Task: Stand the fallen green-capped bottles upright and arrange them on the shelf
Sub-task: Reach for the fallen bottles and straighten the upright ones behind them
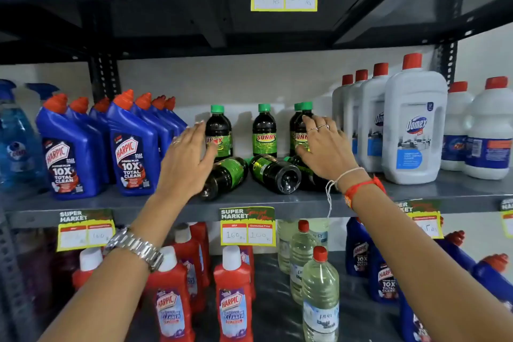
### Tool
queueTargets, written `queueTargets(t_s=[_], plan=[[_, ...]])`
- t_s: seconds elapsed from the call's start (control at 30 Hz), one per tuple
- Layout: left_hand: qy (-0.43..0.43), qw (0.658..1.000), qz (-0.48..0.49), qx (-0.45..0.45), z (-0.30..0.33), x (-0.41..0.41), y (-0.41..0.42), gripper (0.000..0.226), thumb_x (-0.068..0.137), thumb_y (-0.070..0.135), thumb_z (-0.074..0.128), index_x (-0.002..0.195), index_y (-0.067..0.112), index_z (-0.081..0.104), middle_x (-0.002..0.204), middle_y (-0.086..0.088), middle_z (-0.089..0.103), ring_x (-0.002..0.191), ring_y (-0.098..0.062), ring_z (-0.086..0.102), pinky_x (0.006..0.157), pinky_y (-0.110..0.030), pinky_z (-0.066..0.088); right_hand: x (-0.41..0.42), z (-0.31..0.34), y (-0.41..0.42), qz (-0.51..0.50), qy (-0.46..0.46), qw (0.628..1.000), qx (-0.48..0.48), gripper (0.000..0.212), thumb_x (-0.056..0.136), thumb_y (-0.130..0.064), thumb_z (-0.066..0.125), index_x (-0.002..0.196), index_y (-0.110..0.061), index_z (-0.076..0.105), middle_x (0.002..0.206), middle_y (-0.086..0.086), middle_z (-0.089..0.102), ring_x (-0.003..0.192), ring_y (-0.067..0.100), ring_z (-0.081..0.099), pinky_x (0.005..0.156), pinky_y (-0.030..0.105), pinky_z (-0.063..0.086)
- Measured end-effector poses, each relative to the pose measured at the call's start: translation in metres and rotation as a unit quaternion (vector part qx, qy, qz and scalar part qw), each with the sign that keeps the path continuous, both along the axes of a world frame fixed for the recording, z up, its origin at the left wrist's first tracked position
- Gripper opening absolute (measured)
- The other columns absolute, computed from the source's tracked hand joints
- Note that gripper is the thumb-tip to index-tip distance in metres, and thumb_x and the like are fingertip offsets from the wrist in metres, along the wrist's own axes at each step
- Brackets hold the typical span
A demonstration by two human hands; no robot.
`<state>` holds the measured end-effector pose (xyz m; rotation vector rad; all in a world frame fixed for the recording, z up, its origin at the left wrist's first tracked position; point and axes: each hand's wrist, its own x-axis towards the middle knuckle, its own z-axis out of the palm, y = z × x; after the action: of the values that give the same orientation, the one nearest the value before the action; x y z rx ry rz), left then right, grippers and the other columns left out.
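Dark green-capped bottles stand at the back of the grey middle shelf (416, 191): one on the left (219, 122), one in the middle (264, 130), two close together on the right (301, 116). In front of them lie fallen ones: a left one (229, 175), a middle one (274, 173) with its base toward me, and a third (295, 160) mostly hidden under my right hand. My left hand (186, 161) hovers with fingers apart over the left fallen bottle, thumb by the left upright one. My right hand (324, 147) is spread, fingertips against the right upright pair.
Blue Harpic bottles (133, 147) crowd the shelf to the left, white Domex bottles (413, 125) to the right. Price tags (247, 226) hang on the shelf's front edge. The lower shelf holds red Harpic bottles (233, 294) and clear bottles (320, 294).
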<state>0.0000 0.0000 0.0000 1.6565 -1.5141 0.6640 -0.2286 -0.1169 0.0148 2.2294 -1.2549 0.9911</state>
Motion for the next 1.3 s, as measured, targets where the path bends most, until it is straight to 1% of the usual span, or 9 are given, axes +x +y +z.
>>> queueTargets(t_s=[0.37,0.5,0.57,0.73,0.83,0.93,1.1,1.2,1.3], plan=[[0.148,0.981,-0.041,0.120,-0.064,0.056,0.024,0.043,0.094,0.030,0.039,0.133,0.012,0.043,0.139,-0.013,0.045,0.128,-0.027,0.039,0.102,-0.041,0.032,-0.001,0.003,-0.025,-0.046,0.101,0.939,0.325,0.057,0.085,-0.032,0.054,0.133,-0.007,0.037,0.126,0.015,0.055,0.110,0.031,0.055,0.091,0.040,0.047],[0.062,0.984,0.048,0.160,-0.071,0.054,0.024,0.035,0.093,0.033,0.040,0.119,0.015,0.056,0.118,-0.016,0.062,0.106,-0.036,0.055,0.076,-0.039,0.038,0.001,0.008,-0.028,-0.065,0.119,0.925,0.356,0.063,0.076,-0.031,0.069,0.130,-0.007,0.045,0.128,0.012,0.054,0.113,0.031,0.054,0.090,0.038,0.047],[0.035,0.983,0.069,0.165,-0.070,0.051,0.022,0.034,0.093,0.034,0.039,0.114,0.017,0.059,0.115,-0.014,0.064,0.103,-0.036,0.057,0.076,-0.041,0.041,0.002,0.007,-0.032,-0.081,0.119,0.922,0.359,0.062,0.072,-0.034,0.072,0.124,-0.008,0.051,0.123,0.012,0.058,0.110,0.031,0.056,0.093,0.040,0.047],[-0.046,0.985,0.097,0.135,-0.073,0.051,0.019,0.036,0.092,0.034,0.035,0.107,0.015,0.061,0.103,-0.013,0.067,0.091,-0.033,0.060,0.069,-0.041,0.044,0.005,-0.003,-0.036,-0.117,0.075,0.950,0.279,0.051,0.070,-0.037,0.070,0.111,-0.012,0.053,0.097,0.007,0.060,0.096,0.028,0.059,0.077,0.034,0.043],[-0.069,0.977,0.105,0.173,-0.071,0.055,0.018,0.042,0.092,0.034,0.027,0.113,0.013,0.057,0.109,-0.012,0.064,0.095,-0.031,0.059,0.072,-0.043,0.046,0.006,-0.009,-0.038,-0.119,0.016,0.970,0.210,0.047,0.080,-0.049,0.055,0.106,-0.011,0.049,0.093,0.009,0.058,0.098,0.031,0.060,0.078,0.035,0.040],[-0.115,0.971,0.118,0.172,-0.074,0.056,0.016,0.035,0.093,0.025,0.030,0.120,0.018,0.052,0.120,-0.004,0.060,0.100,-0.024,0.058,0.063,-0.034,0.045,0.001,-0.011,-0.038,-0.056,-0.126,0.974,0.181,0.056,0.070,-0.042,0.068,0.112,-0.010,0.049,0.101,0.012,0.062,0.099,0.034,0.060,0.072,0.035,0.040],[-0.114,0.976,0.111,0.147,-0.078,0.057,0.013,0.037,0.090,0.023,0.029,0.116,0.017,0.055,0.115,-0.004,0.062,0.093,-0.021,0.060,0.055,-0.029,0.037,-0.001,-0.013,-0.037,0.153,-0.342,0.915,0.150,0.087,0.065,-0.019,0.078,0.132,-0.003,0.026,0.128,0.019,0.046,0.120,0.034,0.045,0.099,0.039,0.039],[-0.089,0.980,0.111,0.137,-0.076,0.057,0.012,0.034,0.092,0.026,0.034,0.117,0.019,0.056,0.120,-0.003,0.062,0.101,-0.025,0.058,0.065,-0.034,0.043,-0.001,-0.022,-0.033,0.221,-0.404,0.875,0.151,0.087,0.065,-0.012,0.079,0.132,-0.007,0.023,0.128,0.013,0.045,0.118,0.024,0.046,0.096,0.027,0.034],[-0.063,0.988,0.106,0.091,-0.078,0.052,0.015,0.030,0.091,0.028,0.040,0.105,0.016,0.064,0.107,-0.007,0.069,0.092,-0.029,0.062,0.066,-0.036,0.046,0.000,-0.038,-0.031,0.242,-0.427,0.856,0.163,0.085,0.067,-0.012,0.078,0.131,-0.008,0.021,0.124,0.011,0.048,0.117,0.025,0.049,0.096,0.028,0.037]])
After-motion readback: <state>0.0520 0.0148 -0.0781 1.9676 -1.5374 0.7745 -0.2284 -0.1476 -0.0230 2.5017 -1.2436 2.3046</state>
